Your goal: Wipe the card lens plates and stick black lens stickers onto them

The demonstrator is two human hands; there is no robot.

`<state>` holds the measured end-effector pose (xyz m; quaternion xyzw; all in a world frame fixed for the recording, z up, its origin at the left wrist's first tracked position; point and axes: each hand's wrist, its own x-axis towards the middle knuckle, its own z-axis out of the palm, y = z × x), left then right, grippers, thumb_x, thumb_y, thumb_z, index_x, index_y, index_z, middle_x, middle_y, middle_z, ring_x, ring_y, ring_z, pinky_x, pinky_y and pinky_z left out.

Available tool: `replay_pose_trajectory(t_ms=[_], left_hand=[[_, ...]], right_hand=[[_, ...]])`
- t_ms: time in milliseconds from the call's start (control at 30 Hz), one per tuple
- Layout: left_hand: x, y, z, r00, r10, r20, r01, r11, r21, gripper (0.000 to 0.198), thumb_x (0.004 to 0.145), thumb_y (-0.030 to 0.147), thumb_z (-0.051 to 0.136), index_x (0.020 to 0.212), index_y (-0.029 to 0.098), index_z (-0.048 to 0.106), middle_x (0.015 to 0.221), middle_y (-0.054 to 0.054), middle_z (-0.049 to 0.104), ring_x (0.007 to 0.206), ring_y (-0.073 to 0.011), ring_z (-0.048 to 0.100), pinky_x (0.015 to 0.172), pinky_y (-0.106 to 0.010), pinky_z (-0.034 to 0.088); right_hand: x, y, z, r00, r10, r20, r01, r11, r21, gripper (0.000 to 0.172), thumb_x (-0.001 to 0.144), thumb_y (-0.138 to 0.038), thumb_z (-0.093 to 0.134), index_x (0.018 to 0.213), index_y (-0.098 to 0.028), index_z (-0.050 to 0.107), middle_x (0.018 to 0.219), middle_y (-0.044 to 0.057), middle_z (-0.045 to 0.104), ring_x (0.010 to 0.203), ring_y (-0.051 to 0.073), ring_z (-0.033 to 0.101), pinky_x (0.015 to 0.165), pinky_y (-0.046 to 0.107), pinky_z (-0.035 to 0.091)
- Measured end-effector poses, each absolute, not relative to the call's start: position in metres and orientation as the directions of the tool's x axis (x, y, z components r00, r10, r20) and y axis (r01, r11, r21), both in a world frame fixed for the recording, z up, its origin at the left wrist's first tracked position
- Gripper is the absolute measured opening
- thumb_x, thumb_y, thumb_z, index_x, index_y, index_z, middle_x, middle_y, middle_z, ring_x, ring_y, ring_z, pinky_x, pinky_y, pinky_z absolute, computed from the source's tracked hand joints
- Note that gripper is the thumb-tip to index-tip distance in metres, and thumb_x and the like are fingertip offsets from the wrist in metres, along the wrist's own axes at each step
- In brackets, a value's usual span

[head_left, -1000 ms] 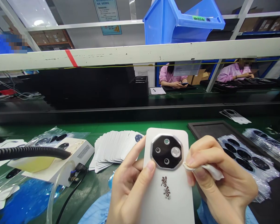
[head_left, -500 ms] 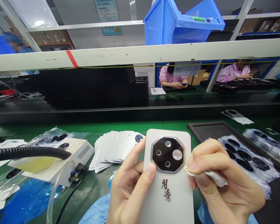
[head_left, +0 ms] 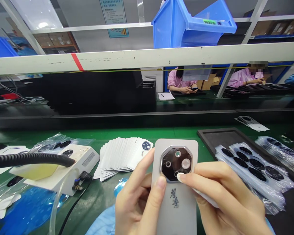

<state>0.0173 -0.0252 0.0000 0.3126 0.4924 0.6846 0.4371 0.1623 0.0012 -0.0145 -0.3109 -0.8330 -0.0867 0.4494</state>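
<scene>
My left hand (head_left: 139, 200) is closed around the left side of a pale grey phone back cover (head_left: 176, 222), thumb on its front. The cover stands roughly upright, with dark brush-style characters below an eight-sided black camera plate (head_left: 170, 158). With my right hand (head_left: 231, 199) I pinch a white cloth (head_left: 208, 197), mostly hidden under the fingers. Its index fingertip rests at the plate's lower right, by the bottom lens ring. Behind my left hand lies a fanned stack of white back covers (head_left: 120, 153), the nearest showing a camera plate.
To the right, bagged black lens plates (head_left: 250, 163) lie on a dark tray (head_left: 218, 133). A white box (head_left: 80, 160) with a black corrugated hose (head_left: 31, 160) stands left, near blue film (head_left: 29, 212). A blue bin (head_left: 169, 29) sits above the rail; people in pink sit beyond.
My right hand has moved left from the cover's edge onto the camera plate, its fingers now straighter. The cover has dropped slightly and the cloth is more hidden.
</scene>
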Motion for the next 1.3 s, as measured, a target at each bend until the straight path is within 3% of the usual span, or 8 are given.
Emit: replay_pose_trajectory(t_ms=[200,433,567,667,733,867,1067,1300], left_hand=[[0.013,-0.025,-0.004,-0.405,0.911,0.081,-0.2,-0.174,0.964,0.041,0.071,0.031,0.074,0.11,0.023,0.07,0.067,-0.001,0.074,0.043,-0.0135,0.058,0.039,-0.02,0.044],[0.019,-0.025,-0.001,-0.46,0.888,0.001,-0.254,-0.133,0.958,0.035,0.064,0.03,0.078,0.099,0.029,0.075,0.057,0.004,0.069,0.039,-0.0074,0.05,0.037,-0.014,0.038],[0.015,-0.022,-0.002,-0.41,0.911,-0.053,-0.279,-0.069,0.958,0.041,0.064,0.032,0.078,0.105,0.028,0.072,0.063,0.002,0.072,0.042,-0.0078,0.054,0.04,-0.013,0.039],[0.01,-0.019,-0.003,-0.305,0.946,-0.109,-0.327,0.003,0.945,0.051,0.068,0.037,0.076,0.115,0.022,0.067,0.072,-0.003,0.075,0.05,-0.0141,0.063,0.041,-0.015,0.043],[0.008,-0.018,-0.003,-0.257,0.958,-0.126,-0.367,0.024,0.93,0.055,0.067,0.037,0.076,0.118,0.021,0.065,0.077,-0.005,0.076,0.055,-0.0178,0.067,0.041,-0.017,0.045],[0.008,-0.019,-0.002,-0.252,0.957,-0.141,-0.439,0.016,0.898,0.055,0.067,0.034,0.077,0.119,0.021,0.065,0.079,-0.007,0.076,0.057,-0.0208,0.068,0.043,-0.02,0.049],[0.007,-0.019,0.0,-0.214,0.968,-0.13,-0.45,0.02,0.893,0.05,0.068,0.03,0.077,0.116,0.02,0.066,0.067,-0.003,0.074,0.049,-0.0151,0.065,0.04,-0.015,0.046],[0.009,-0.019,0.001,-0.227,0.962,-0.149,-0.474,0.025,0.88,0.054,0.067,0.031,0.077,0.118,0.019,0.065,0.065,-0.004,0.073,0.05,-0.0159,0.065,0.042,-0.016,0.047]], right_hand=[[0.159,0.002,-0.022,-0.422,0.427,0.8,0.666,0.745,-0.046,0.035,0.081,-0.002,0.048,0.107,-0.021,0.061,0.095,0.004,0.065,0.074,0.011,0.066,0.063,0.018,0.055],[0.162,0.005,-0.018,-0.45,0.406,0.795,0.63,0.775,-0.039,0.035,0.077,0.001,0.046,0.102,-0.016,0.063,0.095,0.006,0.063,0.072,0.01,0.062,0.061,0.018,0.052],[0.159,0.007,-0.012,-0.374,0.457,0.807,0.502,0.831,-0.238,0.029,0.079,0.001,0.046,0.095,-0.015,0.063,0.088,0.006,0.059,0.07,0.01,0.059,0.057,0.021,0.05],[0.155,0.008,-0.009,-0.219,0.548,0.807,0.321,0.822,-0.471,0.023,0.079,0.0,0.051,0.091,-0.017,0.063,0.082,0.003,0.054,0.067,0.01,0.056,0.053,0.023,0.048],[0.153,0.007,-0.007,-0.135,0.583,0.801,0.217,0.806,-0.55,0.023,0.079,0.0,0.053,0.09,-0.017,0.064,0.08,0.003,0.052,0.062,0.009,0.054,0.047,0.022,0.045],[0.148,0.005,-0.006,-0.048,0.608,0.792,0.122,0.791,-0.6,0.023,0.08,0.001,0.052,0.087,-0.017,0.064,0.076,0.002,0.051,0.054,0.008,0.051,0.039,0.021,0.04],[0.148,0.004,-0.005,-0.052,0.606,0.794,0.132,0.792,-0.596,0.022,0.081,-0.001,0.052,0.088,-0.018,0.064,0.076,0.002,0.051,0.054,0.008,0.052,0.039,0.021,0.041],[0.149,0.003,-0.003,-0.076,0.601,0.796,0.147,0.796,-0.587,0.023,0.079,0.001,0.052,0.088,-0.017,0.064,0.075,0.002,0.051,0.055,0.008,0.052,0.04,0.021,0.042]])
